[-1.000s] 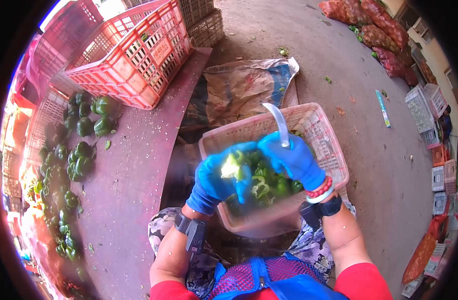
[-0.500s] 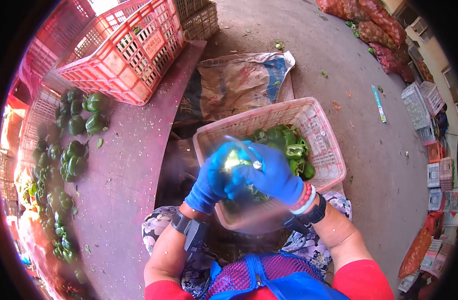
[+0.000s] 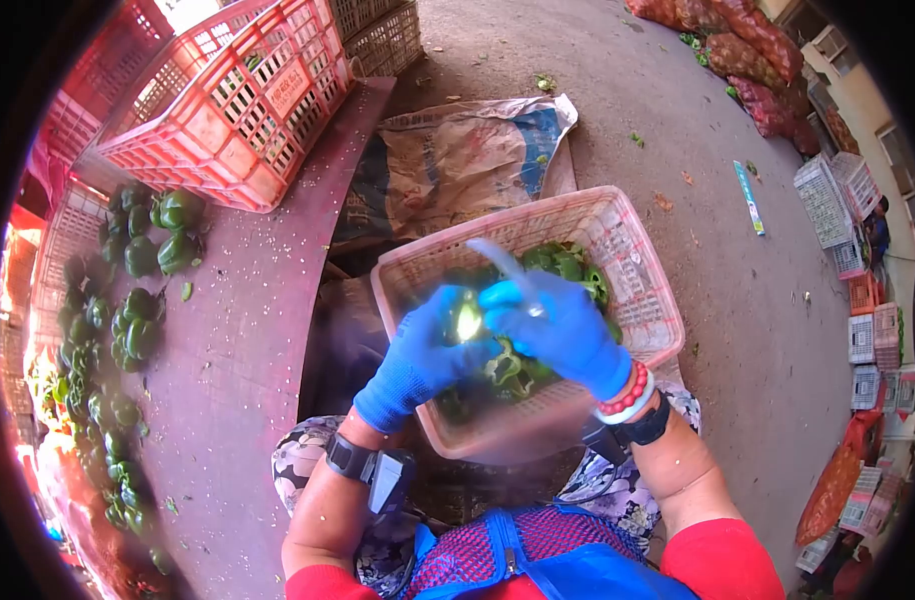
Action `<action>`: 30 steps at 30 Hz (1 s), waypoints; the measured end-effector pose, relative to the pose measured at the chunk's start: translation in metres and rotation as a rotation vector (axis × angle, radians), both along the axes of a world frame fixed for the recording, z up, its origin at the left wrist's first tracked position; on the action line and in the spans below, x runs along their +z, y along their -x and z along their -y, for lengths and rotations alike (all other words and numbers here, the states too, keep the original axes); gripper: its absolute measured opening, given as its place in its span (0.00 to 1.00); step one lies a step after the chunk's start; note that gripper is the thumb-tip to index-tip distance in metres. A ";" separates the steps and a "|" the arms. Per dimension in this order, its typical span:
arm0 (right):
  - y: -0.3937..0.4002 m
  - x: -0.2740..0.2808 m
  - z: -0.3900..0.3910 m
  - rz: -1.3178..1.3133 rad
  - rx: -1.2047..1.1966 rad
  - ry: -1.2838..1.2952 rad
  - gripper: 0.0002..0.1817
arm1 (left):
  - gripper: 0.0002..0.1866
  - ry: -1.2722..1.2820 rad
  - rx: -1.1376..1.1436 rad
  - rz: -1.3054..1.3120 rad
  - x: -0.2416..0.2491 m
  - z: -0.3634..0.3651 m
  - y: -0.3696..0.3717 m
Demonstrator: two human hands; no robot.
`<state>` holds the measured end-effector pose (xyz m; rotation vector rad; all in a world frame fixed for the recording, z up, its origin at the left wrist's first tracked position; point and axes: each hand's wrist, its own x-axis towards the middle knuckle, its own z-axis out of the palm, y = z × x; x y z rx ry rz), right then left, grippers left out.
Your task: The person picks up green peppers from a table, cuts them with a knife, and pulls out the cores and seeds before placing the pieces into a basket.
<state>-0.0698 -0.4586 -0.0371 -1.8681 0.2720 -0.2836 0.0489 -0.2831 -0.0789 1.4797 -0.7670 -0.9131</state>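
Over the pale pink crate (image 3: 645, 280), my left hand (image 3: 417, 355) in a blue knit glove closes around a green pepper (image 3: 467, 318), whose surface shows a bright glare. Just to its right, my gloved right hand (image 3: 567, 335) grips a knife (image 3: 497, 260), the blade pointing up and left, blurred. The knife's handle is mostly hidden in the fingers. Below both hands, cut green pepper pieces (image 3: 510, 372) lie in the crate, some showing pale insides.
Whole green peppers (image 3: 137, 325) cover the left side of a reddish board (image 3: 237, 330). A larger pink crate (image 3: 227, 130) stands at its far end. A flattened sack (image 3: 457, 165) lies beyond my crate. Filled red net sacks (image 3: 752, 60) and stacked crates (image 3: 827, 205) line the right.
My hands have come apart a little; the right hand and knife have moved right, away from the pepper in the left. The whole view has shifted slightly.
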 end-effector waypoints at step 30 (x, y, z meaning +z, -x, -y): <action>0.002 -0.005 -0.009 0.096 0.082 0.183 0.11 | 0.16 -0.103 -0.047 -0.167 0.016 -0.010 0.006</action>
